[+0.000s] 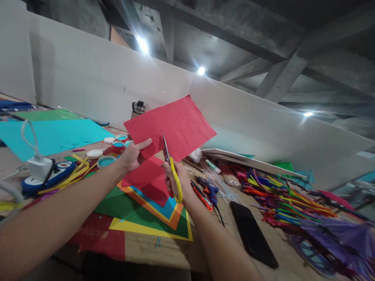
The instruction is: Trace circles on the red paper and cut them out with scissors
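Observation:
A sheet of red paper [181,121] is held up by its lower left part, pinched between the thumb and fingers of my left hand [133,156]. My right hand [177,179] grips a pair of scissors with yellow handles [177,181]. Their blades point up at the lower edge of the red sheet, where a cut runs into the paper. Beneath both hands lies a stack of coloured sheets, with another red sheet [146,179] on top and blue, orange, green [108,203] and yellow ones below.
To the right lie a black phone [253,234], a blue glue gun [211,190], a utility knife [205,199] and many colourful pipe cleaners [287,199]. On the left are a power strip [49,177], small open pots [107,161] and a cyan sheet [58,134]. A dark-lidded bottle [138,108] stands behind.

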`<action>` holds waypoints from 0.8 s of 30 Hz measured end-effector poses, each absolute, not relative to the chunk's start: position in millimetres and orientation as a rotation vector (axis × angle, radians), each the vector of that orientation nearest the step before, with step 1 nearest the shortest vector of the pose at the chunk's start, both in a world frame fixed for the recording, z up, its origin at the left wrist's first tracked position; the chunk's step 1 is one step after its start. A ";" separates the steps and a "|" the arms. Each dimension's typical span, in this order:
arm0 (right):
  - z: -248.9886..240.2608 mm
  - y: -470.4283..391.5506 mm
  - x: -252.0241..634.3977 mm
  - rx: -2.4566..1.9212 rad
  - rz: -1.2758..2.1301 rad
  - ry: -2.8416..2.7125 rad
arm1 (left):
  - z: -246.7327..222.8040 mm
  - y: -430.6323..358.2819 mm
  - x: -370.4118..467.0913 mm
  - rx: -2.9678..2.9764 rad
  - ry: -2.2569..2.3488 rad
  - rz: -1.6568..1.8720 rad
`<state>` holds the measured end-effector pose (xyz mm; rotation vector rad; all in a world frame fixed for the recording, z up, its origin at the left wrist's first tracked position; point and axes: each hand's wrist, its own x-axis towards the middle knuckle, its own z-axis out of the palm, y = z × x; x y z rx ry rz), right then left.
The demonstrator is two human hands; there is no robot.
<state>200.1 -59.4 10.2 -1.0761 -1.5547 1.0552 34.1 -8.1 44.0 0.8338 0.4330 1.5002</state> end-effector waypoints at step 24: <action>0.9 -59.0 196.9 -1.091 1.185 -1.625 | 36.8 21.3 5.5 0.997 0.535 1.494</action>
